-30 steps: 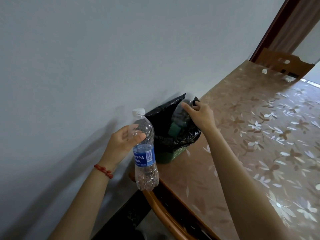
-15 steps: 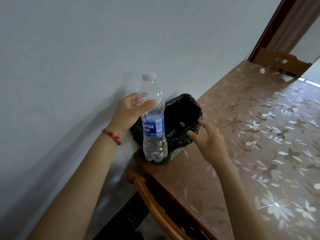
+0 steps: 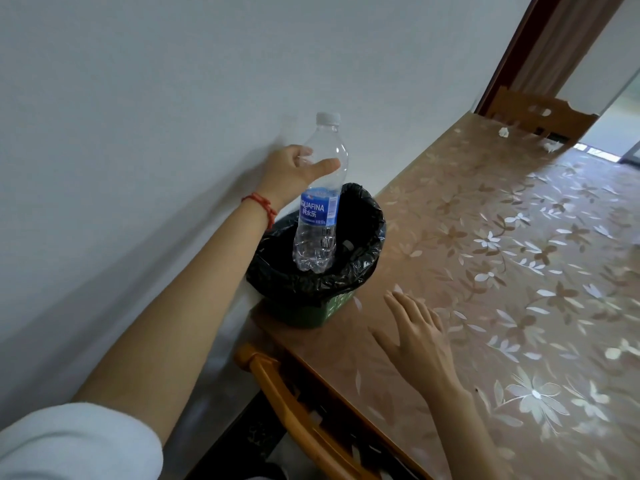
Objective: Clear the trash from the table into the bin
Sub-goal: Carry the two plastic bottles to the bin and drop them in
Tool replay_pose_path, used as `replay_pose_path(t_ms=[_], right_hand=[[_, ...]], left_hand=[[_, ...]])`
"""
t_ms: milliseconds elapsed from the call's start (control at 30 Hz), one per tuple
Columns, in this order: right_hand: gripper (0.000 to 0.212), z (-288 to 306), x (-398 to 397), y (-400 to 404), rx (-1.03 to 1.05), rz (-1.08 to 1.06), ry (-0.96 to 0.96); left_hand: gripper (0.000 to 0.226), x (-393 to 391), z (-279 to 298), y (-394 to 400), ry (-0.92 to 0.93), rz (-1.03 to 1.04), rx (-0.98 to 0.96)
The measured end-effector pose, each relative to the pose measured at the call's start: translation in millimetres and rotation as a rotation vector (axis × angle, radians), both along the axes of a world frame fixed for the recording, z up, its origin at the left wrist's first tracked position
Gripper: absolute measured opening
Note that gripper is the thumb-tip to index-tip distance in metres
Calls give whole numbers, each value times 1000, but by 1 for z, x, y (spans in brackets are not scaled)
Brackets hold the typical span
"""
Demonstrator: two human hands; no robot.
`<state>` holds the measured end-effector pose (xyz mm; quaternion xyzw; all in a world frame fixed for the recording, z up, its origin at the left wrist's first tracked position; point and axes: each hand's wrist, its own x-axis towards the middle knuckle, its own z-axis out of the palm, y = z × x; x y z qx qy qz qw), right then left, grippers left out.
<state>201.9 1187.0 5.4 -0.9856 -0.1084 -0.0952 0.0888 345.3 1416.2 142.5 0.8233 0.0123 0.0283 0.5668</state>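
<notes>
Floral table [image 3: 519, 237], chair [image 3: 540, 114] behind, bin [image 3: 346, 278] at wall, paper scraps [image 3: 504, 132]

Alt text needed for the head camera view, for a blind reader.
A left hand holds a clear plastic water bottle upright over a black-lined green bin on a floral-covered table. The right hand hovers open nearby.

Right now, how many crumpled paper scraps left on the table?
2: one paper scrap and another paper scrap, both at the table's far end by the chair. More may lie out of frame.
</notes>
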Motion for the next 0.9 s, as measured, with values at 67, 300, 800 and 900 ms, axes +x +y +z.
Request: replay_pose_path(t_ms=[67, 300, 800, 900], right_hand=[[60, -1, 0, -1, 5, 4, 16], [61, -1, 2, -2, 15, 12, 34], [62, -6, -1, -7, 53, 12, 41], [62, -10, -6, -12, 47, -5, 52]], left_hand=[[67, 2, -8, -10, 13, -18, 71], [75, 3, -33, -19, 83, 7, 129], [67, -107, -84, -41, -371, -129, 654], [61, -125, -106, -52, -442, -162, 816]])
